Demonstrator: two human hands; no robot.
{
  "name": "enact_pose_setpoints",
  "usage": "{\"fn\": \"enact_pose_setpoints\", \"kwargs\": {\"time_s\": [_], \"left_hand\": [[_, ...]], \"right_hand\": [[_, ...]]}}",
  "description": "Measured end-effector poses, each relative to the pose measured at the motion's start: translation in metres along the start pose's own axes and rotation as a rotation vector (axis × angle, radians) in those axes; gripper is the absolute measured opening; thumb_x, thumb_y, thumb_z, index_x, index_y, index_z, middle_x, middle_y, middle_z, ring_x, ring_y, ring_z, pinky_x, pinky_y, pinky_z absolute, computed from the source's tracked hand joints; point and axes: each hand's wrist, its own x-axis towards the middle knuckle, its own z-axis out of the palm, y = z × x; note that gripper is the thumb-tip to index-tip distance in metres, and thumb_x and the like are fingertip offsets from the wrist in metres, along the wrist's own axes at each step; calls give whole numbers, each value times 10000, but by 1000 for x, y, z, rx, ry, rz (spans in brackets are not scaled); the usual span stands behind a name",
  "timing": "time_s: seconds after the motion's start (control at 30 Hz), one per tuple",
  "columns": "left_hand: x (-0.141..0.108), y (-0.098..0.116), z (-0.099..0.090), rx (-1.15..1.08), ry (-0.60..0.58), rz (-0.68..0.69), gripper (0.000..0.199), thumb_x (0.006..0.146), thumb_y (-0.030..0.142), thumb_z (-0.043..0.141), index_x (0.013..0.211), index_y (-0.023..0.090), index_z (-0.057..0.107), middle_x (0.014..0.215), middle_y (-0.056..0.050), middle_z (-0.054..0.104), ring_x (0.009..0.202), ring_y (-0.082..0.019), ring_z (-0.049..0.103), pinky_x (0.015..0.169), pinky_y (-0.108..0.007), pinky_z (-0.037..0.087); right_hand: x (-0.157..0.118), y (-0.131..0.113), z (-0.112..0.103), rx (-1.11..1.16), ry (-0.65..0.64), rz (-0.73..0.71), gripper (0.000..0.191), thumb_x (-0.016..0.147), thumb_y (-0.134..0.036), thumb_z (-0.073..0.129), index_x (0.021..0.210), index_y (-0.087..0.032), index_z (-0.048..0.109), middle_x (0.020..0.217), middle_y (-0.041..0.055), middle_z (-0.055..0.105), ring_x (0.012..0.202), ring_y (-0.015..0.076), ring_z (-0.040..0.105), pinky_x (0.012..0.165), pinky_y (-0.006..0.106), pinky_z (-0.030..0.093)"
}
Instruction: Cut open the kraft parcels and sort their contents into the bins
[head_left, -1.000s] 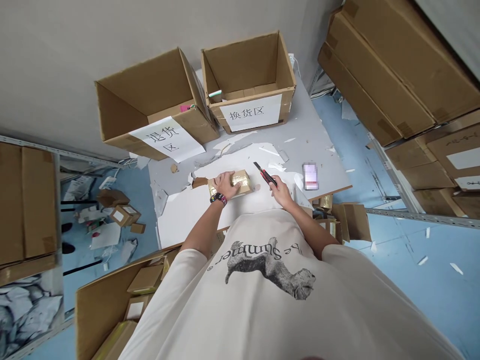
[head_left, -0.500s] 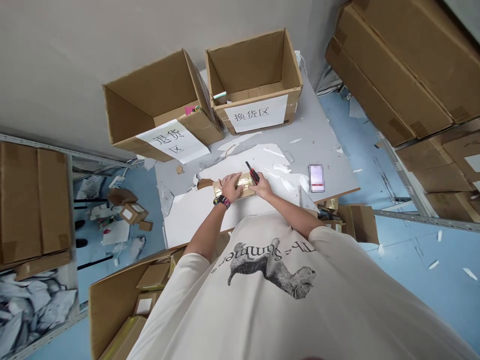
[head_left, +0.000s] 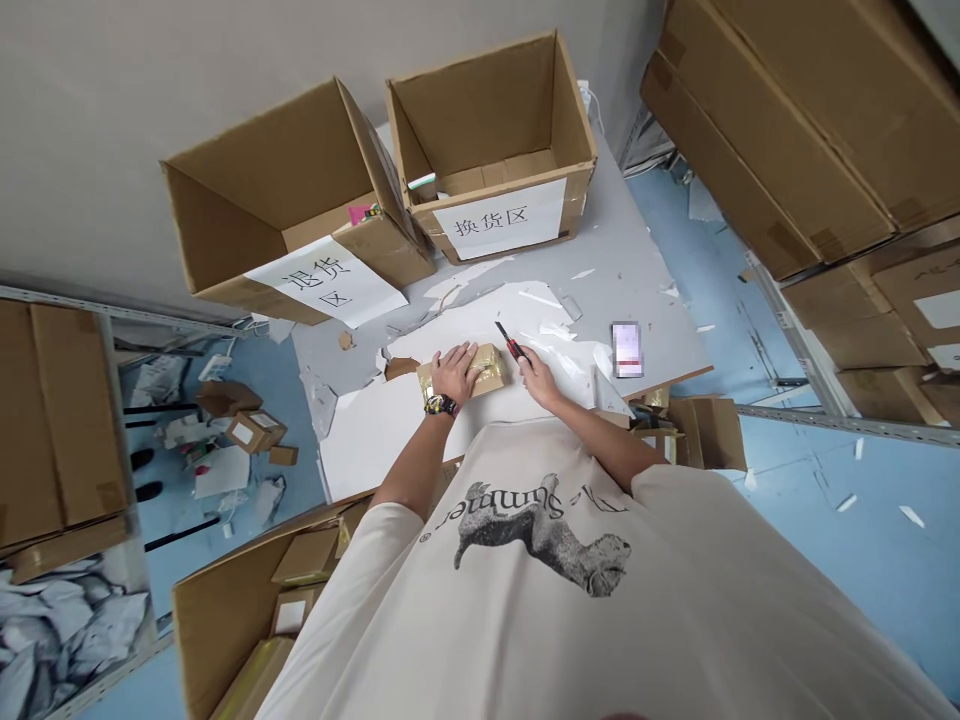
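Wall and floor: pale grey wall (head_left: 112,120) behind, blue floor (head_left: 810,540) strewn with white slips at the right.
Table: grey top (head_left: 619,265), partly covered by a torn white sheet (head_left: 367,435), with paper scraps (head_left: 555,331) beyond the hands.
Small box: brown and wrapped in shiny tape, it lay on the white sheet (head_left: 491,372), near the table's front edge.
Left hand: palm down, fingers spread (head_left: 454,375) across the top of the small box, touching it.
Right hand: fingers closed (head_left: 537,378) round the handle of a red and black utility knife (head_left: 512,343), blade out and aimed away from the body.
Change: half a second earlier the right hand had been against the small box's right end; now it stood just beside it, apart. That left the box steadied by the left hand alone; whether the tape was cut could not be told.
Cartons: two open ones stood at the back, the left carton (head_left: 247,180) labelled 退货区, the right carton (head_left: 480,110) 换货区.
Phone: a phone (head_left: 628,350) lay right of the knife, its screen blurred.
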Motion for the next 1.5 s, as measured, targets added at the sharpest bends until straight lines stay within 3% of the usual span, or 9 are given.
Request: {"fn": "enact_pose_setpoints", "kwargs": {"time_s": [0.13, 0.27, 0.4, 0.67, 0.97, 1.27, 1.5], "left_hand": [[-3, -3, 6, 5, 34, 33, 617, 1197, 545, 500, 1697, 262, 723, 1711, -169, 714, 1604, -424, 610, 1408, -657, 318], [-3, -4, 7, 14, 41, 62, 637, 1205, 557, 470, 1687, 229, 728, 1627, -199, 752, 1481, -416, 665, 1357, -630, 374], [-1, -5, 6, 19, 43, 80, 647, 1211, 548, 446, 1687, 209, 725, 1605, -208, 758, 1461, -419, 657, 1334, -626, 386], [-2, -1, 6, -6, 44, 63, 653, 1201, 546, 450, 1684, 204, 726, 1619, -208, 752, 1458, -414, 659, 1330, -622, 388], [-2, 11, -8, -60, -20, 8, 663, 1186, 533, 446, 1722, 241, 705, 1662, -181, 735, 1536, -414, 626, 1383, -617, 340], [-3, 13, -7, -55, -19, -6, 662, 1192, 542, 442, 1702, 223, 719, 1671, -175, 731, 1531, -403, 626, 1386, -593, 344], [-1, 9, -7, -55, -20, 10, 662, 1195, 534, 427, 1697, 223, 726, 1654, -177, 744, 1509, -410, 641, 1378, -598, 355]], "right_hand": [[-16, 14, -50, -114, -8, -161, 562, 1181, -585, 505, 1587, -308, 777, 1330, 115, 820, 1222, 319, 761, 1161, 501, 617], [-19, 26, -93, -326, -136, -300, 531, 1157, -469, 611, 1630, -291, 774, 1279, 140, 802, 1223, 356, 725, 1160, 536, 588], [-10, 24, -113, -524, -210, -366, 504, 1143, -371, 653, 1615, -266, 796, 1340, 162, 795, 1220, 374, 691, 1156, 537, 546], [26, -16, -117, -739, -332, -514, 521, 1109, -279, 699, 1618, -324, 800, 1342, 147, 795, 1236, 373, 639, 1203, 536, 420], [57, -50, -115, -925, -360, -588, 514, 1114, -230, 651, 1586, -335, 824, 1356, 153, 792, 1255, 376, 600, 1209, 536, 363], [74, -64, -124, -986, -419, -645, 489, 1123, -232, 614, 1545, -295, 852, 1330, 164, 806, 1218, 374, 605, 1152, 534, 359], [80, -77, -115, -1004, -444, -666, 403, 1131, -277, 659, 1462, -315, 886, 1262, 161, 807, 1197, 376, 612, 1121, 525, 351]]}}
